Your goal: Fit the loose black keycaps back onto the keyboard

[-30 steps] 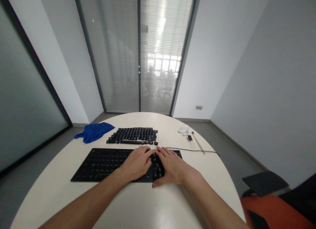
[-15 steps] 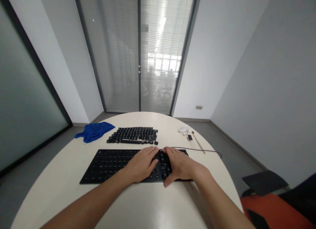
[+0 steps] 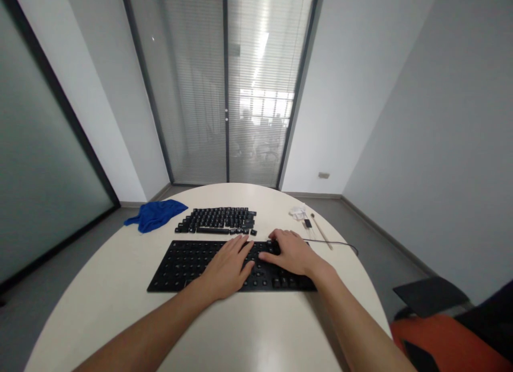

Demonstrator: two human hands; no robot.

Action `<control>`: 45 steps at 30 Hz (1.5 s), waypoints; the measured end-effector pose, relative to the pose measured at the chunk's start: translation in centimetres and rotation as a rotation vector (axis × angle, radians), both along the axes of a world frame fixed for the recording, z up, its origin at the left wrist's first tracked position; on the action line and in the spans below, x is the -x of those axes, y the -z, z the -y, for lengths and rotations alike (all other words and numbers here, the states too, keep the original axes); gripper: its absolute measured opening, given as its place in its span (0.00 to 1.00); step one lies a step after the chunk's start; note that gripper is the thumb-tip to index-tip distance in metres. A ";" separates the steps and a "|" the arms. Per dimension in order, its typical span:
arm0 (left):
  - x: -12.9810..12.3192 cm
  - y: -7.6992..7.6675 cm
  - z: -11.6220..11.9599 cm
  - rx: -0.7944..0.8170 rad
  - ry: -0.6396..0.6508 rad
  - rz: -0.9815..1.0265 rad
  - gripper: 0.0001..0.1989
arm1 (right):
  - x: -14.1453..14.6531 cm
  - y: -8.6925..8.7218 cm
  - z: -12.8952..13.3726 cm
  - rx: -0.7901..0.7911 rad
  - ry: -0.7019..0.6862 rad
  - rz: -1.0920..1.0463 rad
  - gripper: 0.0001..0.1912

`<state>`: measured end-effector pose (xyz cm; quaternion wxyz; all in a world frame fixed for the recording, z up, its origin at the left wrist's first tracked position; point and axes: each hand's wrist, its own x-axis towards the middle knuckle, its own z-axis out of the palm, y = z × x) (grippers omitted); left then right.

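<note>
A black keyboard [image 3: 180, 265] lies flat on the table in front of me, most of its left part stripped of keycaps, with keycaps seated at its right end. My left hand [image 3: 228, 268] rests over its middle, fingers stretched and a little spread. Over the right end lies my right hand [image 3: 294, 252], its thumb apart from the fingers and pointing left; the fingertips reach the back edge. Both hands cover part of the keyboard. Behind it, loose black keycaps [image 3: 220, 218] stand in rows, with a long spacebar [image 3: 212, 231] at the front.
A blue cloth [image 3: 156, 216] lies at the table's far left. On the right are a crumpled white piece [image 3: 297, 212], a keycap puller [image 3: 308, 223], a thin brush [image 3: 321, 232] and the keyboard cable [image 3: 339, 244]. An orange chair [image 3: 433, 340] stands at the right.
The keyboard has shifted right. My right hand has moved up, its thumb swinging from the front edge onto the keys. My left hand stays over the middle.
</note>
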<state>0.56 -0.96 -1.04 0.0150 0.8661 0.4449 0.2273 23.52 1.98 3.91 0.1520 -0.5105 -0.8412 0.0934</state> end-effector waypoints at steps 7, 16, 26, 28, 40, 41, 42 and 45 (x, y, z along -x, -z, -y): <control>-0.3 -0.5 0.6 -0.039 -0.053 0.040 0.19 | 2.0 2.1 -0.8 -0.151 -0.119 -0.052 0.17; -0.2 -0.8 0.8 -0.040 -0.052 0.007 0.18 | 3.0 2.7 -1.7 -0.109 -0.132 0.019 0.20; 0.8 -0.6 0.1 -0.053 -0.060 0.009 0.19 | 3.8 3.2 -2.3 -0.108 -0.096 -0.095 0.16; 0.9 -0.6 0.1 -0.055 -0.064 0.001 0.19 | 3.7 3.2 -2.3 -0.108 -0.087 -0.181 0.14; 1.5 -0.8 -0.3 -0.061 -0.089 -0.008 0.19 | 1.5 0.5 -0.7 0.127 -0.212 -0.460 0.09; 1.5 -0.8 -0.3 -0.062 -0.088 -0.006 0.19 | 1.3 0.4 -0.7 0.153 -0.239 -0.464 0.10; 1.5 -0.8 -0.3 -0.064 -0.087 -0.003 0.19 | 1.2 0.4 -0.7 0.181 -0.260 -0.465 0.10; 1.4 -0.7 -0.2 -0.079 -0.082 0.009 0.19 | 0.8 0.5 -0.8 0.270 -0.289 -0.485 0.12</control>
